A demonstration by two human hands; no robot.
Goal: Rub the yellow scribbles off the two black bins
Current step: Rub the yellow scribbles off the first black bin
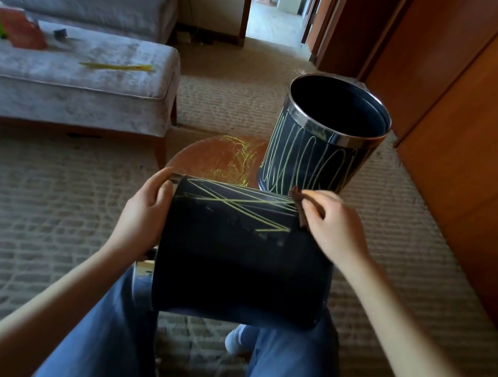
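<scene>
A black bin (239, 261) lies on its side across my lap. Its near part is plain black, and yellow scribbles (239, 203) cross its far part. My left hand (145, 207) grips the bin's left end. My right hand (330, 224) holds a small brown cloth (299, 204) against the bin's far right corner. A second black bin (320, 141) with a chrome rim stands upright just beyond, on a small round wooden table (216, 158). Yellow loops cover its side.
Yellow marks also show on the round table top. A grey upholstered bench (95, 79) at the left carries a yellow marker (117, 66), papers and a small dark object. A sofa stands behind it. Wooden cabinets (479, 127) line the right. Carpet covers the floor.
</scene>
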